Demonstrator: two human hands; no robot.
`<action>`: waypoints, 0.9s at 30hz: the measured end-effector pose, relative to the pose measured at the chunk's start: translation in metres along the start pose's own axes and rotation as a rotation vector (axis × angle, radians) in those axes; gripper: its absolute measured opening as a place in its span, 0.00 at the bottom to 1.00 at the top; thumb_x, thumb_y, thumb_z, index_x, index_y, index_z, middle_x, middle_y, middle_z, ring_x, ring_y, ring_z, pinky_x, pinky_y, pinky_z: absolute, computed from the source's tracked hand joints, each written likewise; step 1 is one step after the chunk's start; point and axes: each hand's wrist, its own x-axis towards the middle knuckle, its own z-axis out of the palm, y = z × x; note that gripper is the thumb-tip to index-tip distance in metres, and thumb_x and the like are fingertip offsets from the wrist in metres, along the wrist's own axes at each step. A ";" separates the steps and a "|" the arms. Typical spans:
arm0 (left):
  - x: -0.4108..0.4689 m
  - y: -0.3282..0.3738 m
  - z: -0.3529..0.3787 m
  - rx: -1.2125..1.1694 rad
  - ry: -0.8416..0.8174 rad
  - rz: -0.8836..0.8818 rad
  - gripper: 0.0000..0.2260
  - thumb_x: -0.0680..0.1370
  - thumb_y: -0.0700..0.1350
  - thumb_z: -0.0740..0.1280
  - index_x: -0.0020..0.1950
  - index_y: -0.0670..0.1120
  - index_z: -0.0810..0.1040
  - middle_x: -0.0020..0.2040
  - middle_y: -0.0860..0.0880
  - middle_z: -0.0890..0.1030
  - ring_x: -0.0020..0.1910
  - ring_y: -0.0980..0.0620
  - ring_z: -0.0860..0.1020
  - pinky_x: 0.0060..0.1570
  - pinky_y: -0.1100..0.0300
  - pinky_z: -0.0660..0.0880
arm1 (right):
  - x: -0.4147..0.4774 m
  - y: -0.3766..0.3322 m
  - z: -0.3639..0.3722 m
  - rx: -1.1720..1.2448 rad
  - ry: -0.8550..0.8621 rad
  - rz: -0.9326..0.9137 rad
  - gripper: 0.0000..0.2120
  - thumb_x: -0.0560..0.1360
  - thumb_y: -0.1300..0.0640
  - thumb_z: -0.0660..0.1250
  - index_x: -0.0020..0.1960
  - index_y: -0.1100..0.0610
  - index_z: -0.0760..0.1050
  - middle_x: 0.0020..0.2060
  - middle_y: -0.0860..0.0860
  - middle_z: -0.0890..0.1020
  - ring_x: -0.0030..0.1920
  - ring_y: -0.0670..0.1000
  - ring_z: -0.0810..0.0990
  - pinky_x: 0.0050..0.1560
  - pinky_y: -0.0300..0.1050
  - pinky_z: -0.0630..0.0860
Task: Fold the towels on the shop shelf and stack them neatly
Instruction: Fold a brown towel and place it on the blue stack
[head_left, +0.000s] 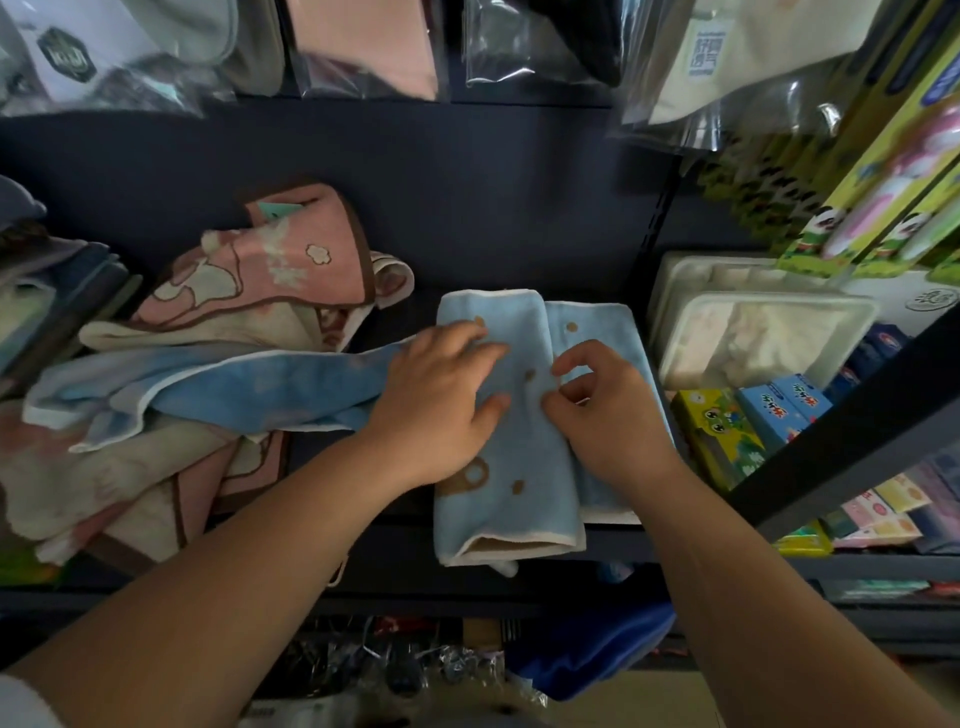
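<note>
While the left hand (441, 395) is pressing flat, fingers straight, on the folded blue towel (509, 441) at the centre of the frame, the right hand (602, 410) is pinching the towel's long fold with curled fingers and thumb. The blue towel is lying lengthwise on a dark shelf (467, 208), its near end reaching the shelf's front edge, and more blue cloth is showing from under its right side. A loose towel (208, 384), also blue, is trailing from beneath the left hand toward the left edge, draping over a heap of pink towels (270, 280) at centre left. White trays (753, 338) and small coloured boxes (727, 436) are sitting at the right, beyond a dark upright. Clear bags (363, 41) are hanging along the top. Goods on a lower level at the bottom are showing only as a blur.
</note>
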 end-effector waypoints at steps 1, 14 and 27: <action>0.000 0.000 0.003 0.081 -0.117 0.012 0.31 0.78 0.65 0.57 0.79 0.52 0.64 0.81 0.48 0.58 0.79 0.43 0.55 0.76 0.40 0.55 | 0.002 0.002 -0.001 -0.026 0.005 -0.003 0.08 0.74 0.59 0.70 0.45 0.46 0.76 0.35 0.51 0.83 0.35 0.48 0.81 0.34 0.40 0.76; -0.007 0.010 0.029 0.195 -0.375 0.033 0.63 0.54 0.86 0.57 0.79 0.62 0.33 0.78 0.45 0.24 0.75 0.42 0.22 0.73 0.31 0.33 | 0.003 0.016 -0.004 -0.385 0.008 -0.120 0.11 0.72 0.41 0.72 0.47 0.48 0.78 0.41 0.44 0.81 0.42 0.44 0.79 0.42 0.36 0.72; -0.058 -0.014 0.017 0.092 -0.317 0.102 0.63 0.55 0.87 0.53 0.81 0.58 0.35 0.78 0.48 0.24 0.76 0.50 0.24 0.75 0.38 0.32 | 0.017 -0.013 -0.004 -0.564 -0.053 -0.145 0.11 0.74 0.48 0.71 0.54 0.51 0.79 0.55 0.52 0.75 0.47 0.53 0.79 0.48 0.47 0.77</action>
